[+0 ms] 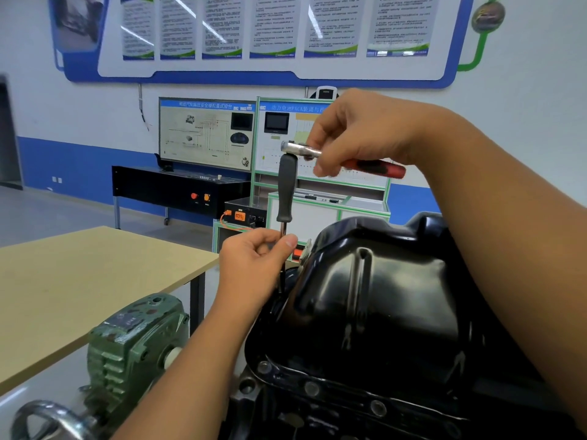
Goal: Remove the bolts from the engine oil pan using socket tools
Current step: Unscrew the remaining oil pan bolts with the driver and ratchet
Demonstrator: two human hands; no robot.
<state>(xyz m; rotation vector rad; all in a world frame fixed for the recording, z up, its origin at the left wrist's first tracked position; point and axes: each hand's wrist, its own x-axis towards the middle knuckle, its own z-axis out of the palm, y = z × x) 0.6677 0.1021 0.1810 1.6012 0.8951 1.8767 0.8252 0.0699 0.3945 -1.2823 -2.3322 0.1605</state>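
Gleaming black oil pan [397, 300] shows bolts [378, 408] along its flange.

A tan wooden table [79, 281] stands left, beside the green gearbox [133, 341].

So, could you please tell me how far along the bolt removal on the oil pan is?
Done: nothing evident. In hand: right hand grips the ratchet atop a grey-handled driver; left hand pinches its shaft. Left: the near flange bolts on the oil pan remain seated.
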